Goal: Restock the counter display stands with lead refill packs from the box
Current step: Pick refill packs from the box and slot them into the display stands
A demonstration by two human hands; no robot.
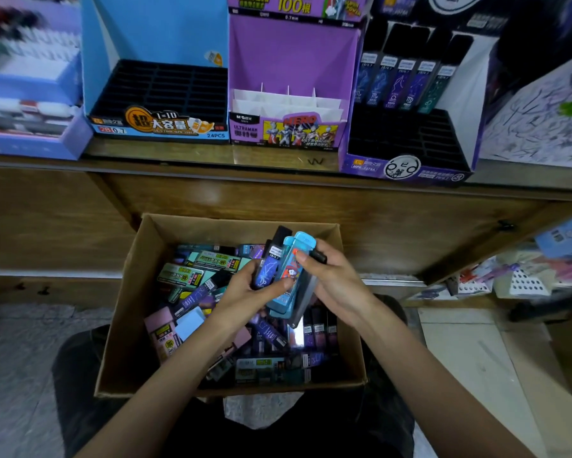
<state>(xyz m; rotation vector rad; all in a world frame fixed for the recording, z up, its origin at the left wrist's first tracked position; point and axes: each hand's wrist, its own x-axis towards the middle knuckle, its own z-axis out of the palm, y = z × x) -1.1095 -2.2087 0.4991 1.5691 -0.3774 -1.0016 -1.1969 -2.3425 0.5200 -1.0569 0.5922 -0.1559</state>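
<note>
Packs (289,276) of lead refills are fanned between both hands just above the box (126,325). The fan includes a purple pack (267,267) with a black cap marked 2B/0.7, blue ones with a cartoon figure, and a dark one at the right. The exact number in the bunch cannot be told. The left hand (241,295) curls round the lower ends, with its thumb pressed on the blue face. The right hand (335,282) pinches the upper part of the bunch, thumb in front and fingers behind.

The open cardboard box holds a loose heap of more packs in purple, pink, mint and blue, lying every way, and its far wall is close to the counter (178,152) front.

Three stands sit side by side on the counter beyond:
- The blue stand (155,44), on the left, reads "1=10", "大容量", "2B 0.7" and "24PCS", and has a black tray of open slots.
- The middle stand (291,57), purple, reads "ULTRAMAN", "HERO", "M&G", "100根" and "0.7mm", and has white card dividers.
- The right stand (406,166) has five packs (400,84) upright in its far row, with open slots nearer. Its near edge sits at the counter's lip
</note>
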